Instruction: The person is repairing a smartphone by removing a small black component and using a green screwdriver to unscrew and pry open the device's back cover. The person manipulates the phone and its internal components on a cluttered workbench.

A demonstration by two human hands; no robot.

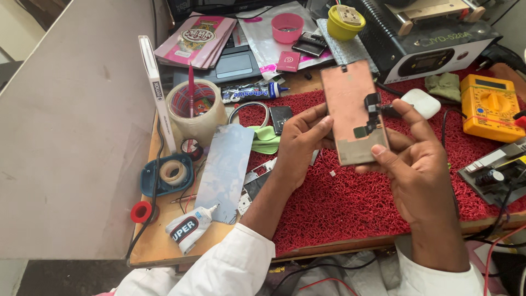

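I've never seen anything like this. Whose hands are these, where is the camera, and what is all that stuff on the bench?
There is no machine here: a person works with two bare hands, and the single picture comes from a camera worn on their head, looking down. The left hand and right hand together hold a flat copper-coloured rectangular panel with a small black ribbon connector on it, raised above a red looped mat that covers a wooden bench. Around them lie a large roll of clear tape, a white glue tube, a thin bluish shiny sheet, a yellow multimeter, a pink round dish and a black box-shaped machine.
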